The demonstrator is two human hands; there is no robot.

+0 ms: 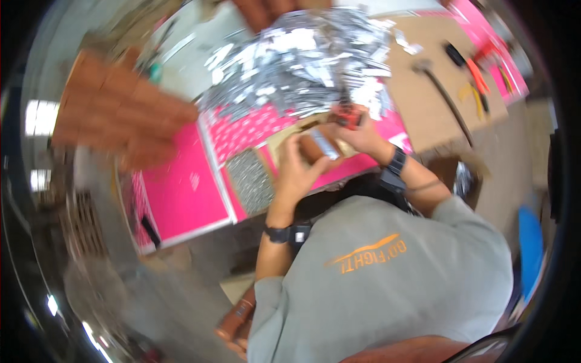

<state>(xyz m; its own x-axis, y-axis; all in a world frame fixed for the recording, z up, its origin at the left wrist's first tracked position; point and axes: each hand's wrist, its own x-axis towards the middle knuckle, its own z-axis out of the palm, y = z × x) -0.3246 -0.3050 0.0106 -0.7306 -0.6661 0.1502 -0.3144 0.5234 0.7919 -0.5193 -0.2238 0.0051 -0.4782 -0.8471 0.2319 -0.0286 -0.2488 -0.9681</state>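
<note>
My left hand (292, 172) is closed around a brown block (311, 149) at the near edge of the pink table. A silver metal strip (325, 145) lies along the block's face. My right hand (368, 134) grips a red-and-black hand tool (348, 116) just beyond the block; blur hides its exact kind. Under both hands sits a pale, shallow holder (279, 144). Left of it is a tray of small metal fasteners (249, 183), probably screws or nails.
A large heap of silver metal strips (302, 63) covers the table's far middle. Stacked brown blocks (115, 112) rise at the left. On a cardboard sheet (417, 103) at the right lie a hammer (445, 97), yellow-handled pliers (475, 100) and an orange-handled tool (476, 75).
</note>
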